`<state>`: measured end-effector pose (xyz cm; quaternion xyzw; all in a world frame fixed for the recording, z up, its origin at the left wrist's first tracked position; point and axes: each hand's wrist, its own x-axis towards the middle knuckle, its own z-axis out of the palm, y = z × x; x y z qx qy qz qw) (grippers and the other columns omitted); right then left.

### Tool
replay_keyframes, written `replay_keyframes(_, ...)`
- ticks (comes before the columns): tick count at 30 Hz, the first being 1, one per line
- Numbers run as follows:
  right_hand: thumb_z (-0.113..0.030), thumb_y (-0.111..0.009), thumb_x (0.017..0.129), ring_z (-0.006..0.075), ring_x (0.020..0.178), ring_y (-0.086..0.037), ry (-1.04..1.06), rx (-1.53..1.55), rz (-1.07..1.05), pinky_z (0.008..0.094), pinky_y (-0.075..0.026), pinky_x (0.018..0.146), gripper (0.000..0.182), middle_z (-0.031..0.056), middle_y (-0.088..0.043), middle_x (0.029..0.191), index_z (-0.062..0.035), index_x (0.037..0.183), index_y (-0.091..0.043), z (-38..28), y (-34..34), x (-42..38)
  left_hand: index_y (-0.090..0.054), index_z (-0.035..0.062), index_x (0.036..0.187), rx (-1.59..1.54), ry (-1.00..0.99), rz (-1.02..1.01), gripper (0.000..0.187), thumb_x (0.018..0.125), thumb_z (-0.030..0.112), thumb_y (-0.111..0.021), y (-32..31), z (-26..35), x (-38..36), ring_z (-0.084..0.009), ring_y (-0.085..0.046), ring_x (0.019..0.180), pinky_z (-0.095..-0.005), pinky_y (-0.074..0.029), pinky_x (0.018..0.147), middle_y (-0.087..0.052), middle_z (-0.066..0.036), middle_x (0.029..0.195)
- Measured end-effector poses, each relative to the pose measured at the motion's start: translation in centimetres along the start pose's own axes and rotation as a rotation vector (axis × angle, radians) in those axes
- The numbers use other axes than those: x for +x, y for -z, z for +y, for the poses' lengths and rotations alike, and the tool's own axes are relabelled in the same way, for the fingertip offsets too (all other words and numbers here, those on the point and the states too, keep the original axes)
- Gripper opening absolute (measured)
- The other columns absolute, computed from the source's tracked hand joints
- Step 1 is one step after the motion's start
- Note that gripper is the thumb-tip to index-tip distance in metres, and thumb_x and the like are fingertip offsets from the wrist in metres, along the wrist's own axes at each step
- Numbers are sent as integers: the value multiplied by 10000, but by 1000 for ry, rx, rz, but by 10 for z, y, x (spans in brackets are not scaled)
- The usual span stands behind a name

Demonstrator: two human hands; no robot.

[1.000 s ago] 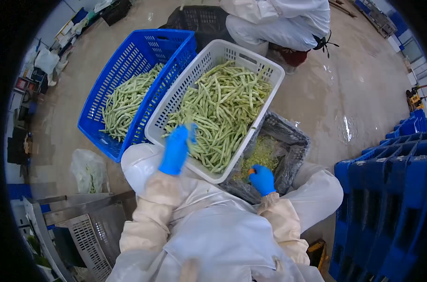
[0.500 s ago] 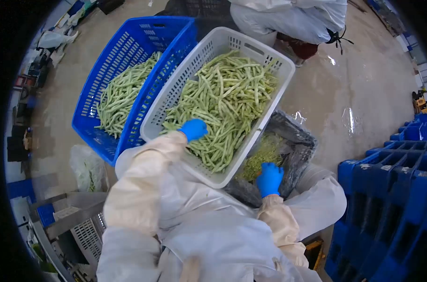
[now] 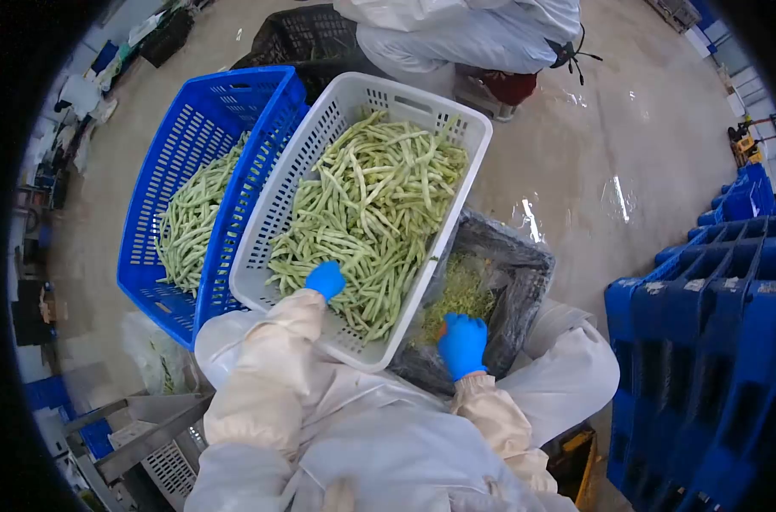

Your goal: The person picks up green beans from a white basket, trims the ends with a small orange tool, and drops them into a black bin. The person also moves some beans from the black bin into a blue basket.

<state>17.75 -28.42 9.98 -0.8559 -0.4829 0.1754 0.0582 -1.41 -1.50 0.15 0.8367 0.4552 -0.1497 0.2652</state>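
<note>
A white perforated crate (image 3: 469, 128) full of green beans (image 3: 367, 213) tilts across my lap. My left hand (image 3: 326, 280), in a blue glove, is at the beans near the crate's lower left; its fingers are curled and what they hold is hidden. Over a black-lined container (image 3: 525, 273) with green trimmings (image 3: 465, 294) in it, my right hand (image 3: 463, 344) is closed, also gloved in blue. A small orange-brown bit shows at its thumb side, too small to name. Left of the white crate stands a blue crate (image 3: 140, 230) holding more beans.
A person in white clothing (image 3: 456, 34) sits beyond the crates, near a black crate (image 3: 294, 34). Blue pallets (image 3: 704, 341) are stacked at the right. A clear plastic bag (image 3: 153, 350) and a metal frame (image 3: 153, 435) are at the lower left.
The view has shifted, so the crates appear lower and further left. My right hand has turned slightly at the black-lined container; my left hand remains at the beans.
</note>
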Motion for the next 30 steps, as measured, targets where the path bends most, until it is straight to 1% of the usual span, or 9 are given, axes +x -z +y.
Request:
replay_keyframes(2,-159,-605,727,303,766,-594,-20,96,25,413,-433,743,168,123,-619,820,-81,875,-583,-6,10,2,-614,13,855,-16,-17,103,227,796,215,-529,36,6,-26,-392,-581,754,-439,-466,676,-607,-213,803)
replay_keyframes(4,-159,-593,802,270,849,-605,-81,796,178,374,-465,759,235,120,-635,889,-45,1008,-582,-17,22,2,-614,15,873,-229,-247,177,216,823,220,-568,74,42,-63,-367,-584,739,-408,-466,657,-614,-189,820)
replay_keyframes(8,-172,-572,857,213,877,-609,60,1118,331,333,-483,753,304,97,-641,928,-37,1127,-549,-31,40,-6,-614,40,920,-260,-498,359,175,795,161,-602,76,84,-122,-345,-570,753,-406,-460,652,-600,-153,823)
replay_keyframes(11,-142,-538,877,173,879,-610,145,1261,121,302,-463,801,293,93,-644,922,10,1127,-542,-29,47,-14,-611,47,927,-268,-553,422,176,787,152,-608,74,108,-149,-336,-574,759,-396,-462,647,-599,-146,849)
replay_keyframes(13,-136,-530,876,201,888,-611,77,1625,-239,324,-476,815,298,127,-631,953,32,1121,-547,-24,49,-20,-607,55,936,-239,-563,453,188,770,142,-622,68,113,-158,-323,-576,767,-391,-463,656,-595,-137,852)
replay_keyframes(16,-129,-534,865,225,882,-615,22,1772,-450,348,-496,812,279,149,-629,955,49,1078,-567,-19,51,-28,-602,48,931,-209,-617,544,193,746,87,-642,71,123,-170,-319,-568,771,-380,-460,656,-585,-131,834)
replay_keyframes(22,-138,-546,857,238,824,-630,67,2044,-573,348,-514,773,261,152,-629,923,62,1020,-586,-16,64,-35,-602,67,911,-50,-686,583,248,672,70,-671,95,134,-184,-294,-528,810,-373,-425,694,-572,-94,845)
replay_keyframes(24,-142,-548,857,234,813,-630,78,1975,-551,346,-514,766,263,151,-629,915,63,1018,-586,-16,64,-37,-593,74,908,-11,-792,624,270,651,69,-678,104,137,-191,-300,-513,826,-385,-401,727,-562,-89,847)
replay_keyframes(30,-153,-520,885,190,812,-623,138,1788,-530,302,-501,779,270,126,-635,879,62,1035,-585,-11,51,-34,-597,103,930,68,-822,564,305,638,98,-684,103,129,-194,-265,-507,841,-384,-386,737,-556,-56,881)
